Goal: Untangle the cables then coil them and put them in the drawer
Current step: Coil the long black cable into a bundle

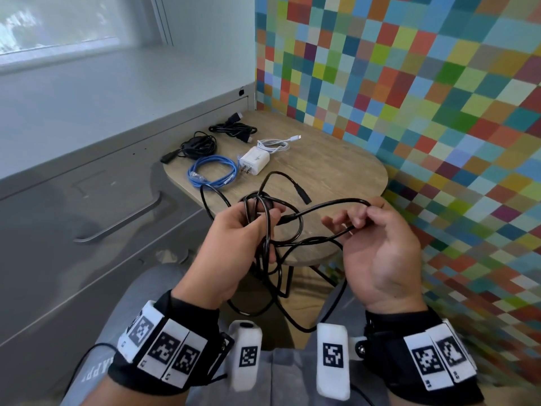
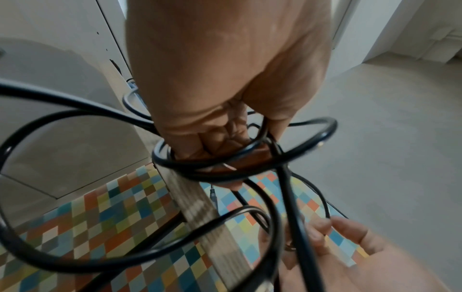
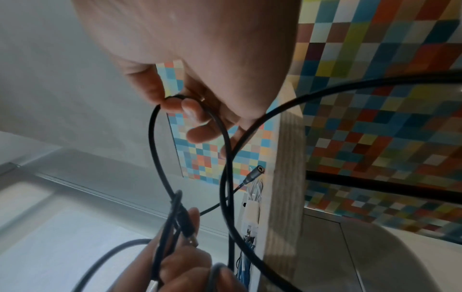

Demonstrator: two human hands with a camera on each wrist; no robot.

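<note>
Multicoloured pixel-pattern wall panels (image 1: 409,83) fill the right half of the head view, with a grey metal drawer cabinet (image 1: 87,200) along the left and a small rounded wooden table (image 1: 336,171) at centre. Low in the frame, over the table's near edge, two hands work one tangled thin black cable (image 1: 295,227). The left hand (image 1: 234,244) has its fingers curled round several gathered loops; the right hand (image 1: 380,247) pinches a single bend of it between thumb and fingertips, the other fingers loosely spread. Slack hangs below the table's near edge.

Four coiled cables lie on the table's far left part: two black coils (image 1: 199,145), (image 1: 234,128), one blue network cable (image 1: 213,172) and one white cable (image 1: 275,145), just beside one white plug-in charger block (image 1: 254,161).

Only the right wrist view shows the black cable's open socket end (image 3: 253,172) facing the lens and a plug tip (image 3: 192,241) against the left hand's fingers. Only the left wrist view shows loops ringing the left hand's curled fingers (image 2: 220,138).
</note>
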